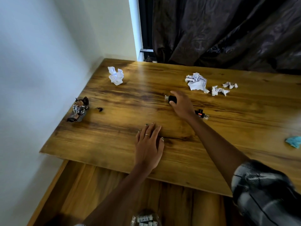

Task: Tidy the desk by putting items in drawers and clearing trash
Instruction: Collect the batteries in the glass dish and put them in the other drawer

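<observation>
right hand (180, 105) gripping small bottle (171, 98) mid-desk (114, 144), drawer (78, 185) open

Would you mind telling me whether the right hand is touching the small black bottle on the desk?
Touching. The head view shows the right hand with its fingers and thumb curled around the small black bottle, covering part of it.

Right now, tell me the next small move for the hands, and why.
Probably lift the small black bottle and carry it back to the open drawer. The right hand is already curled round it on the desk, the left hand rests flat near the front edge, and the drawer stands pulled out just below.
</observation>
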`<action>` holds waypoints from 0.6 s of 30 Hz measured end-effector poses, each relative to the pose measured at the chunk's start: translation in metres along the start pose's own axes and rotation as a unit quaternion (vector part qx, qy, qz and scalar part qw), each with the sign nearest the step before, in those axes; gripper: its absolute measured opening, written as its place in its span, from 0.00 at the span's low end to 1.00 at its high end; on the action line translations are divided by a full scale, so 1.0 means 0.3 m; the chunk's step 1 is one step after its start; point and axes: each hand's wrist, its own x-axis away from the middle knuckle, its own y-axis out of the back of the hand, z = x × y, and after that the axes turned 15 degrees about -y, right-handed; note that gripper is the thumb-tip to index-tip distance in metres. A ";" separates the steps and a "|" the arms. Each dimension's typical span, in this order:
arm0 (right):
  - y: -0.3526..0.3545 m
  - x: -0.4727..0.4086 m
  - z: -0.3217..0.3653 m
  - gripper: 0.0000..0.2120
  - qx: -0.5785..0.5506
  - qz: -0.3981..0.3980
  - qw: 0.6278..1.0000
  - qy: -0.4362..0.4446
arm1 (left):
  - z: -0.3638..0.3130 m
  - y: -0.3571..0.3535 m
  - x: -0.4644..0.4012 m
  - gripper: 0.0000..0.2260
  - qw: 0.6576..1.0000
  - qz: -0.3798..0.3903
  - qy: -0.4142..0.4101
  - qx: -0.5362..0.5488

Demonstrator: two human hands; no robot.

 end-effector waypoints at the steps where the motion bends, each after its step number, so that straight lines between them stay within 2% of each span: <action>1: -0.009 0.001 0.003 0.18 0.022 -0.012 1.000 0.003 | 0.001 -0.001 0.001 0.25 1.000 0.002 -0.001 -0.001; 4: -0.018 0.033 -0.002 0.13 0.031 -0.048 0.998 0.006 | 0.000 -0.004 0.002 0.25 1.000 0.004 -0.001 0.004; 9: 0.063 0.237 -0.001 0.13 -0.163 -0.021 0.982 -0.098 | -0.008 0.009 0.010 0.23 0.999 -0.039 -0.013 0.032; 13: 0.158 0.516 -0.008 0.11 -0.270 0.068 0.945 -0.175 | -0.051 0.057 0.093 0.15 0.986 -0.100 -0.067 0.118; 16: 0.201 0.753 -0.056 0.08 -0.321 0.146 0.910 -0.220 | -0.098 0.062 0.248 0.11 0.972 -0.145 -0.144 0.115; 18: 0.204 0.907 -0.100 0.08 -0.323 0.213 0.889 -0.246 | -0.128 0.052 0.368 0.09 0.964 -0.147 -0.188 0.117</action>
